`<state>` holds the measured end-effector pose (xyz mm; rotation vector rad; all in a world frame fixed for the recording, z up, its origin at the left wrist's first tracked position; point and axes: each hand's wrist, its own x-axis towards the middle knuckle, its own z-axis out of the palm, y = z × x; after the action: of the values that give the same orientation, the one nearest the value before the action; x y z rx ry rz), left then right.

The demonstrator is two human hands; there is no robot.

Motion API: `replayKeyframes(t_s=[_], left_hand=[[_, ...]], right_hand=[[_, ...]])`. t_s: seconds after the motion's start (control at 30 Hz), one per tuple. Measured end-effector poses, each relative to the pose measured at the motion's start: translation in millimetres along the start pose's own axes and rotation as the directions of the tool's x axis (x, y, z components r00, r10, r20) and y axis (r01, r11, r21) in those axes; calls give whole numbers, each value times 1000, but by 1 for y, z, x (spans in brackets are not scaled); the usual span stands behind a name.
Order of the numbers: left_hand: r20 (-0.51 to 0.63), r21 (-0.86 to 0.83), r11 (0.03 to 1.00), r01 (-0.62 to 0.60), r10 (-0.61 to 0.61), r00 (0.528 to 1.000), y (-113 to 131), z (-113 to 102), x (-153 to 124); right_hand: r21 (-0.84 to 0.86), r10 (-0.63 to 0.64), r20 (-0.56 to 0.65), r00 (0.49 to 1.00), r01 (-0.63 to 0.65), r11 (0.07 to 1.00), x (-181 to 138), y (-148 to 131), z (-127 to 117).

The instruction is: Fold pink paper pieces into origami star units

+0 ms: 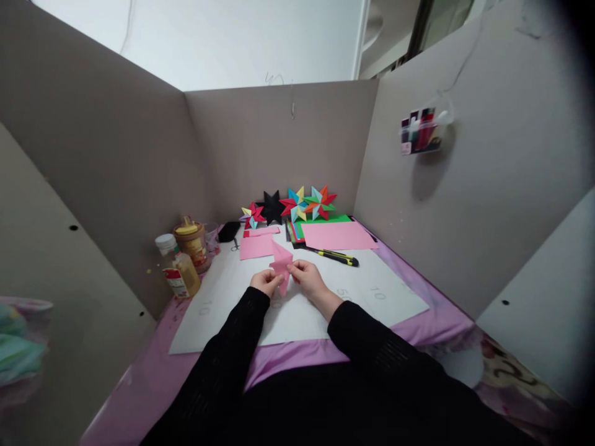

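A folded piece of pink paper [281, 255] is held up above the white sheet [223, 310], with pointed ends at top and bottom. My left hand [266, 282] pinches its lower left side, and my right hand [307, 277] pinches its right edge. Fingers of both hands are closed on the paper; the fingertips behind it are hidden. Just beyond my hands lie a pink square of paper [253, 248] on the left and a larger pink sheet [339, 235] on the right. A yellow and black utility knife [341, 257] rests on the white sheet beyond my right hand.
Several folded paper stars, one a black star [272, 207], stand against the back panel [279, 136]. Small scissors [235, 245] and a black phone-like object [229, 231] lie at the back left. A glass bottle [183, 272] and a brown jar [198, 244] stand by the left panel.
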<state>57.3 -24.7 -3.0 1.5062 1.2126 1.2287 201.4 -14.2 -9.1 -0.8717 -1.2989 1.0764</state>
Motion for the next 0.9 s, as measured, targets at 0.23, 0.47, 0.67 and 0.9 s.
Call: replayKeyframes(t_s=[0.23, 0.47, 0.67, 0.9], left_hand=[[51, 8, 999, 38, -39, 998, -4, 1, 0], [117, 20, 998, 68, -70, 991, -1, 0, -1], [49, -18, 999, 44, -43, 998, -1, 2, -2], [-7, 35, 997, -71, 71, 997, -2, -1, 1]], right_hand=[[69, -1, -68, 998, 5, 998, 4, 0, -3], [103, -17, -133, 991, 30, 994, 8, 2, -7], [142, 7, -113, 994, 10, 990, 7, -1, -6], [79, 81, 155, 985, -94, 993, -2, -1, 4]])
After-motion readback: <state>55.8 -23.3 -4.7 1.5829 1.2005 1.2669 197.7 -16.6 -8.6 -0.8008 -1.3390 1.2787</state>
